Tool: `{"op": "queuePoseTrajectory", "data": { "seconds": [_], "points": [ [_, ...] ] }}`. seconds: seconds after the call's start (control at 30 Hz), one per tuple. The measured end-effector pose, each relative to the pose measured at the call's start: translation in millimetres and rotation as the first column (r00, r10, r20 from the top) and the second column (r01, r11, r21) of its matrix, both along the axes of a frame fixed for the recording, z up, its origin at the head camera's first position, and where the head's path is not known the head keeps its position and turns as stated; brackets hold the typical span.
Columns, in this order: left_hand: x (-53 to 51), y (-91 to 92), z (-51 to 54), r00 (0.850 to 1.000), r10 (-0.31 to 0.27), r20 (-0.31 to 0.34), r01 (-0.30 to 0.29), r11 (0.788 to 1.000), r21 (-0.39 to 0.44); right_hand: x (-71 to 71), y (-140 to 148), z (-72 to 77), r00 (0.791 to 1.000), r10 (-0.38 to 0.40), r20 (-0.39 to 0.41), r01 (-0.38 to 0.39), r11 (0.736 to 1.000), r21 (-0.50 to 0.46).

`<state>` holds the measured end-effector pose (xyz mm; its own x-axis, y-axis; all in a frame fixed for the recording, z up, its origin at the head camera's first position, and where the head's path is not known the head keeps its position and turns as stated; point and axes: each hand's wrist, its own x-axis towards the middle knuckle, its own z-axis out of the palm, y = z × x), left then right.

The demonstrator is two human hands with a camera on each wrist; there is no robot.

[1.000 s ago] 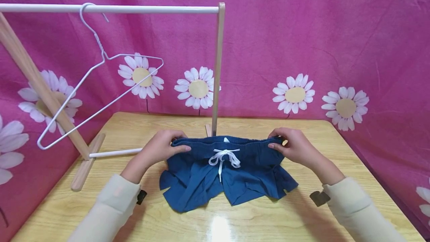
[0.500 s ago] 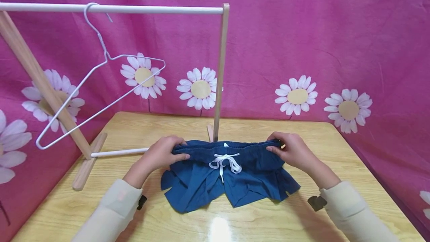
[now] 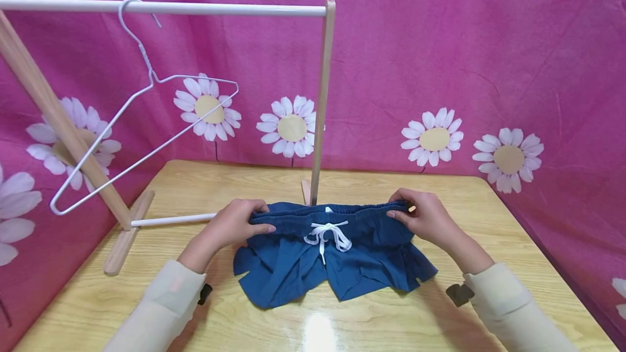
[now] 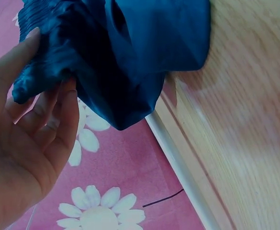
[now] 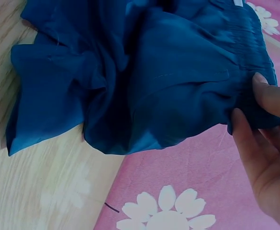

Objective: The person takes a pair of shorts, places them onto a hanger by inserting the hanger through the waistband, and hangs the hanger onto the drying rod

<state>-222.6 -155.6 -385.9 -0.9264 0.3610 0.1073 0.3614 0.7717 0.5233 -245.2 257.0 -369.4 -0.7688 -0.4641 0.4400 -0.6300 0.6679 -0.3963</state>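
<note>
Dark blue shorts [image 3: 293, 270] with a white drawstring bow [image 3: 329, 235] are held by the waistband, their legs hanging down to the tabletop in the head view. My left hand [image 3: 235, 224] pinches the left end of the waistband; in the left wrist view the thumb of that hand [image 4: 29, 139] lies on the gathered cloth [image 4: 53, 52] with the fingers behind it. At the right end, my right hand [image 3: 430, 219] grips the waistband between thumb and fingers. The right wrist view shows the same hand [image 5: 271, 153] on the elastic edge of the shorts [image 5: 178, 96].
A white wire hanger [image 3: 146, 159] hangs on the white bar [image 3: 235, 9] of a wooden rack [image 3: 323, 96] at the left and back. The rack's foot [image 3: 128, 235] stands on the wooden table [image 3: 489, 221]. Behind is a pink cloth [image 3: 381, 58] with white flowers.
Compared with a second ago, the waistband sits slightly lower and its back edge shows more at the left. Both hands keep their hold; the view has shifted a little.
</note>
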Motion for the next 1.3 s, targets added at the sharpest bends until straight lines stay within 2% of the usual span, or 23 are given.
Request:
{"op": "queuePoseTrajectory", "data": {
  "seconds": [0.17, 0.3, 0.37, 0.43, 0.47, 0.5, 0.53, 0.6, 0.67, 0.73, 0.77, 0.83, 0.9, 1.0, 1.07, 1.17, 1.23, 1.3],
  "points": [
    [2.2, 0.2, 1.3, 0.999, 0.027, -0.028, -0.027, 0.999, 0.018, 0.8, 0.7, -0.1, 1.000, -0.005, -0.017, 0.005, 1.000, -0.006],
    [4.6, -0.2, 8.8, 0.995, 0.075, -0.068, -0.072, 0.996, 0.046, 1.0, 0.6, 0.6, 1.000, -0.010, -0.014, 0.010, 1.000, -0.005],
    [4.9, -0.7, 16.0, 0.986, 0.097, -0.136, -0.091, 0.995, 0.052, 1.3, 0.4, 0.8, 1.000, -0.004, -0.013, 0.004, 1.000, -0.005],
    [4.9, -1.2, 26.0, 0.965, 0.119, -0.232, -0.108, 0.992, 0.059, 1.7, 0.7, 0.4, 1.000, 0.002, -0.011, -0.002, 1.000, -0.007],
    [5.1, -1.6, 32.4, 0.947, 0.130, -0.293, -0.116, 0.991, 0.067, 2.2, 0.8, 0.2, 1.000, 0.005, -0.011, -0.005, 1.000, -0.006],
    [5.4, -1.8, 39.8, 0.923, 0.142, -0.357, -0.122, 0.989, 0.078, 2.5, 0.8, 0.0, 1.000, 0.008, -0.012, -0.008, 1.000, -0.006],
    [5.7, -2.2, 47.9, 0.892, 0.154, -0.424, -0.126, 0.988, 0.093, 2.8, 0.8, -0.2, 1.000, 0.009, -0.011, -0.009, 1.000, -0.006],
    [6.3, -3.3, 65.7, 0.819, 0.186, -0.543, -0.134, 0.982, 0.133, 3.0, 1.0, -0.7, 1.000, 0.006, -0.003, -0.006, 1.000, -0.002],
    [6.4, -5.0, 84.5, 0.731, 0.218, -0.646, -0.138, 0.975, 0.173, 2.7, 0.7, -0.8, 1.000, 0.003, 0.002, -0.003, 1.000, 0.003],
    [5.5, -6.9, 103.0, 0.651, 0.252, -0.716, -0.135, 0.967, 0.217, 2.7, 1.1, -1.0, 1.000, -0.001, 0.002, 0.001, 1.000, 0.008],
    [4.8, -8.1, 111.8, 0.615, 0.273, -0.740, -0.138, 0.961, 0.240, 2.7, 1.6, -1.2, 1.000, -0.002, 0.002, 0.002, 1.000, 0.010],
    [4.2, -11.3, 128.5, 0.557, 0.319, -0.767, -0.143, 0.946, 0.289, 2.7, 2.3, -1.2, 1.000, -0.003, -0.004, 0.003, 1.000, 0.012],
    [4.5, -16.8, 143.1, 0.519, 0.371, -0.770, -0.152, 0.927, 0.344, 3.1, 2.6, -0.9, 1.000, -0.002, -0.011, 0.002, 1.000, 0.013],
    [5.4, -28.1, 159.0, 0.458, 0.454, -0.765, -0.188, 0.890, 0.415, 3.1, 1.9, -0.3, 1.000, 0.006, -0.018, -0.006, 1.000, 0.010],
    [4.5, -35.8, 165.6, 0.423, 0.517, -0.745, -0.219, 0.856, 0.469, 3.2, 1.1, 0.1, 1.000, 0.010, -0.023, -0.010, 1.000, 0.008],
    [0.9, -46.2, 171.6, 0.361, 0.608, -0.707, -0.277, 0.794, 0.541, 3.0, 0.2, 0.4, 1.000, 0.010, -0.029, -0.010, 1.000, 0.007],
    [-0.9, -53.2, 174.3, 0.335, 0.666, -0.666, -0.335, 0.745, 0.577, 2.3, -1.3, 0.9, 1.000, 0.008, -0.022, -0.008, 1.000, 0.008],
    [-1.2, -61.3, 176.0, 0.319, 0.702, -0.637, -0.410, 0.708, 0.575, 1.7, -3.1, 1.7, 1.000, 0.013, -0.011, -0.013, 1.000, 0.008]
  ]
}}
